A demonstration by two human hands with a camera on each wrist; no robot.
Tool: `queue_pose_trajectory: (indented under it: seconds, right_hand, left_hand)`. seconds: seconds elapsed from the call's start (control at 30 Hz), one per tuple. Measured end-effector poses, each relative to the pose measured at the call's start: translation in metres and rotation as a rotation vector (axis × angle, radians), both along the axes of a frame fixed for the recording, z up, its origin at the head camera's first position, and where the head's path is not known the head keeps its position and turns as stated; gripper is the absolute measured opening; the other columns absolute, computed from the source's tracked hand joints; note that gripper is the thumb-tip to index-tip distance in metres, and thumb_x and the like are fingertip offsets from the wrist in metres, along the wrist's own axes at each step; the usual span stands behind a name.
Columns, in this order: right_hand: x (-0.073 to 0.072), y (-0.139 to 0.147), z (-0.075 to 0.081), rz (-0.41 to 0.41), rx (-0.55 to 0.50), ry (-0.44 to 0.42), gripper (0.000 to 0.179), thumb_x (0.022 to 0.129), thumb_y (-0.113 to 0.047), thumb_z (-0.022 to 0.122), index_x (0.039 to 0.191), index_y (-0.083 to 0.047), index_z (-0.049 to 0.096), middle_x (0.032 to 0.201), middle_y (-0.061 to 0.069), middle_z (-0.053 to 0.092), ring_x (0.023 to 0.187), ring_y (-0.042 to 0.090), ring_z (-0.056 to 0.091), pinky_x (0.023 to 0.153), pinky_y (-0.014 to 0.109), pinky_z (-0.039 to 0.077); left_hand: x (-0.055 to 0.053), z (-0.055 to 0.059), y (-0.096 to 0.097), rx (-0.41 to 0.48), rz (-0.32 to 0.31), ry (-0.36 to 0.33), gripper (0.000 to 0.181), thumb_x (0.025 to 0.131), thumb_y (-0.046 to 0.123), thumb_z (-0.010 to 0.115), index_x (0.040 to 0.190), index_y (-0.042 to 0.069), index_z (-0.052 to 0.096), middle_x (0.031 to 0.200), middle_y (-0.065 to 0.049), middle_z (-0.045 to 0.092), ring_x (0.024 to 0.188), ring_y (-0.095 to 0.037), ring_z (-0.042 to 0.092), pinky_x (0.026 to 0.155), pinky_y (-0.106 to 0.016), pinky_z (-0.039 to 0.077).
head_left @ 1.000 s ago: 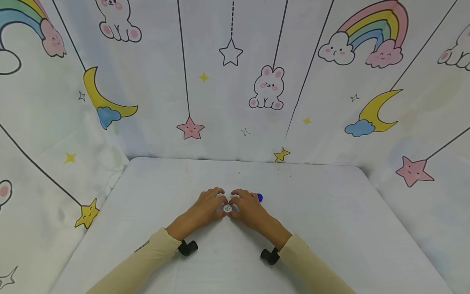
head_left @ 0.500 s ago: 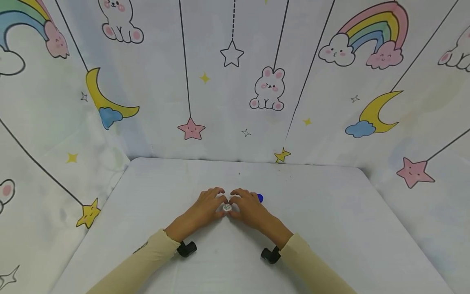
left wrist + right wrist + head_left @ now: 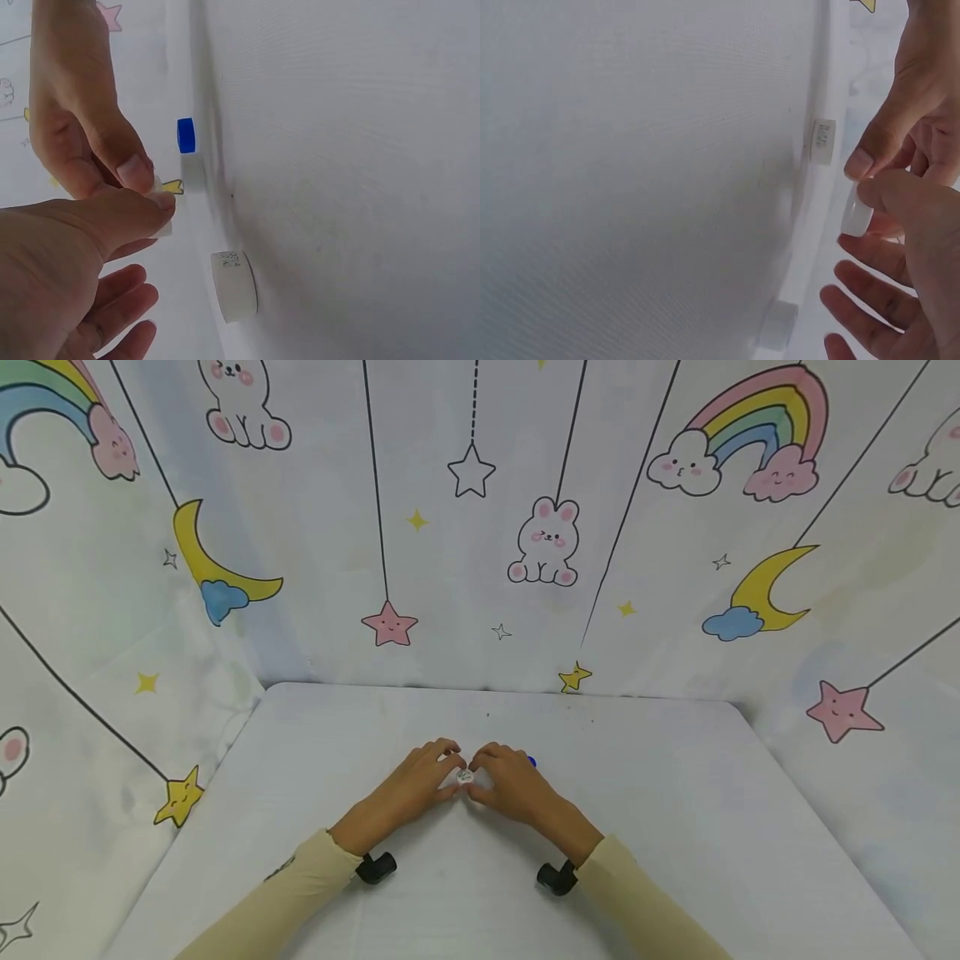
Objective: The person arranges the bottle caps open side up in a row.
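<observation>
Both hands meet over the middle of the white table. In the head view my left hand [image 3: 420,785] and my right hand [image 3: 520,783] pinch a small white round piece [image 3: 465,776] between thumbs and fingers. Dark marks show on its upper face, too small to read. The right wrist view shows its smooth white side [image 3: 857,214] between the fingertips, above the tabletop. My fingers hide part of it. Beyond the right hand lies a small container with a blue cap [image 3: 186,136], its pale body partly hidden in the head view.
A white round container [image 3: 235,287] with small print stands on the table behind the left hand, hidden in the head view. The white table [image 3: 660,827] meets a cloth backdrop [image 3: 465,560] printed with stars, moons and rabbits. A black camera [image 3: 377,867] hangs beneath the left wrist.
Both hands have shifted slightly away from me with the white piece, and its marked face looks more tilted. The right hand now covers more of the blue cap.
</observation>
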State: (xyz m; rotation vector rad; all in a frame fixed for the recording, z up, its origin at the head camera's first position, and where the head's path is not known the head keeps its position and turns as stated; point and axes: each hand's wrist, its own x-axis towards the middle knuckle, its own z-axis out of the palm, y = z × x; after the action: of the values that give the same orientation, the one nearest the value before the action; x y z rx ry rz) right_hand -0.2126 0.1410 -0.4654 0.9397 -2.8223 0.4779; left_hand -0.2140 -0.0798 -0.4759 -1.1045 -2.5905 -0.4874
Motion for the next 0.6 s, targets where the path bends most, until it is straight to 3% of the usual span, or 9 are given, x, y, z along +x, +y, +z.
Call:
queue_pose_trajectory:
  seconds: [0.17, 0.33, 0.6]
  right_hand:
    - [0.0003, 0.0007, 0.0010, -0.034, -0.031, -0.069, 0.031, 0.098, -0.035, 0.075, 0.119, -0.013, 0.076, 0.116, 0.000, 0.073, 0.112, 0.021, 0.069, 0.097, 0.046, 0.056]
    - [0.0007, 0.0016, 0.0023, -0.033, -0.068, -0.125, 0.029, 0.099, -0.032, 0.073, 0.120, -0.012, 0.074, 0.108, 0.000, 0.073, 0.101, 0.018, 0.069, 0.091, 0.040, 0.057]
    - [0.0006, 0.0032, 0.0013, -0.033, -0.126, -0.198, 0.028, 0.102, -0.032, 0.069, 0.118, -0.010, 0.075, 0.105, 0.000, 0.074, 0.097, 0.015, 0.069, 0.085, 0.034, 0.059]
  left_hand:
    - [0.0001, 0.0020, 0.0000, 0.006, -0.006, 0.023, 0.029, 0.095, 0.021, 0.081, 0.120, 0.012, 0.069, 0.135, -0.011, 0.059, 0.117, -0.027, 0.064, 0.093, -0.044, 0.056]
    - [0.0005, 0.0036, 0.0000, 0.034, -0.025, 0.053, 0.027, 0.095, 0.020, 0.081, 0.118, 0.012, 0.070, 0.134, -0.011, 0.059, 0.116, -0.026, 0.065, 0.092, -0.042, 0.057]
    - [0.0014, 0.0067, -0.0001, 0.061, -0.060, 0.122, 0.022, 0.092, 0.017, 0.084, 0.111, 0.013, 0.074, 0.130, -0.011, 0.062, 0.112, -0.027, 0.067, 0.087, -0.039, 0.058]
